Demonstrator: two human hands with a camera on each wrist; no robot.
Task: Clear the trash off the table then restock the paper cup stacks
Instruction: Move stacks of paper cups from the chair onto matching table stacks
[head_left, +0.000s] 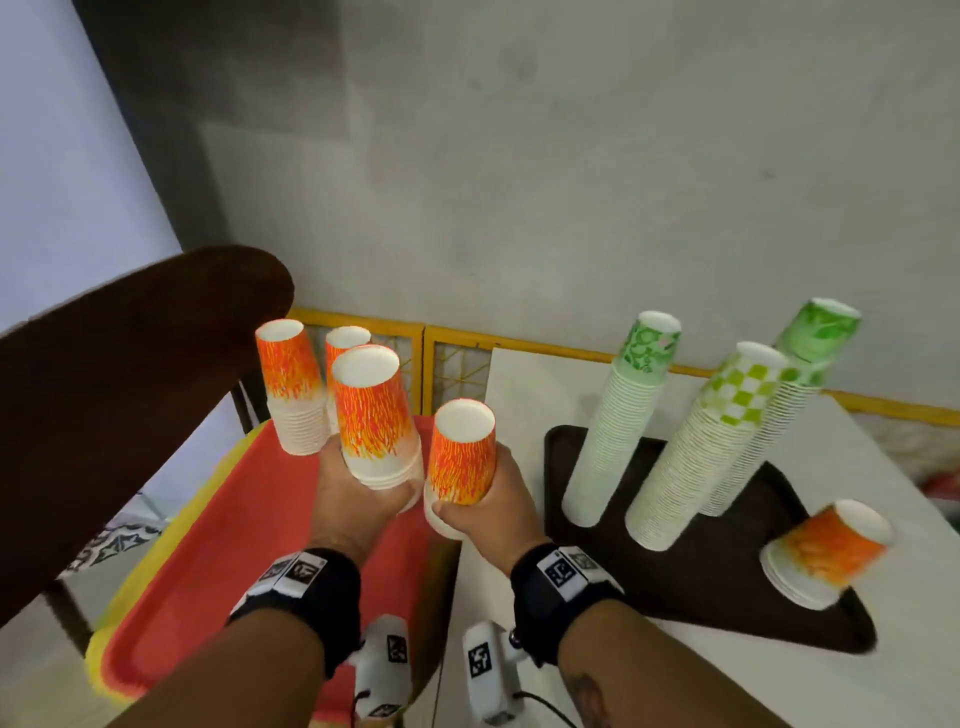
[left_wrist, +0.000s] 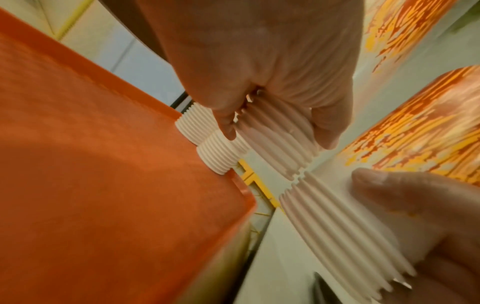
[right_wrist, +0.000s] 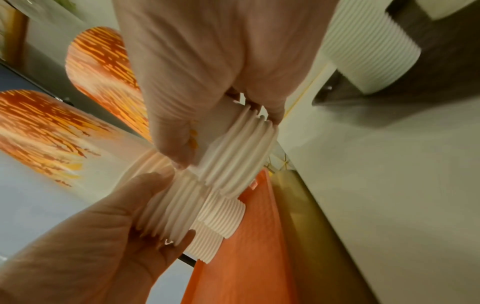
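Note:
My left hand (head_left: 363, 483) grips a short upside-down stack of orange flame-print paper cups (head_left: 371, 415) by its white rims (left_wrist: 275, 139). Beside it my right hand (head_left: 467, 512) grips a second orange stack (head_left: 460, 457) the same way, thumb on the rims (right_wrist: 233, 154). Both stacks are held just above the red tray (head_left: 218, 545), near its right edge. Two more orange stacks (head_left: 291, 384) (head_left: 345, 345) stand on the tray's far end. On the dark brown tray (head_left: 727, 597) to the right stand three tall green-print cup stacks (head_left: 618, 426) and one short orange stack (head_left: 826, 551).
The red tray lies on yellow trays over a chair seat, with the brown chair back (head_left: 130, 389) at left. The white table (head_left: 909, 675) carries the brown tray. A yellow-framed panel (head_left: 431, 358) and grey wall close off the back.

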